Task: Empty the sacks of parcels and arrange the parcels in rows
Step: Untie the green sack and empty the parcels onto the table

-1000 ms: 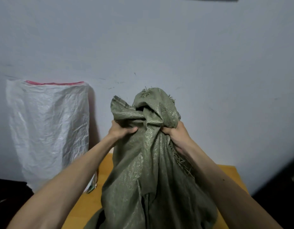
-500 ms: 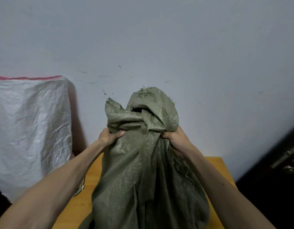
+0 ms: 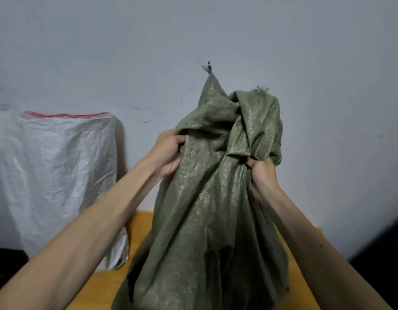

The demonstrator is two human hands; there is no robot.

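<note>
Pulls the green sack point(image 3: 204, 209) wider than half a second back, hauls it up, and pops one corner into a sharp peak against the wall point(image 3: 216, 41). Swings the view back left too, bringing more of the white sack point(image 3: 59, 175) into sight. Clamps the left grip point(image 3: 169, 153) on the green sack's left fold, fingers curled into the cloth, thumb underneath. Bunches the right edge in the right grip point(image 3: 261, 175), set lower than the left, knuckles tight round a wad of fabric. Holds the green sack upright between both arms, gathered top above the fists, slack body draping down onto the yellow desk point(image 3: 140, 222). Shows frayed threads point(image 3: 261, 87) along the top right rim. Hides whatever sits inside; cannot tell the contents. Keeps the white sack at far left, red-trimmed along the top, backed against the wall, foot just beside the desk's left edge. Catches a few dark scuffs point(image 3: 146, 120) on the wall between the two sacks.
</note>
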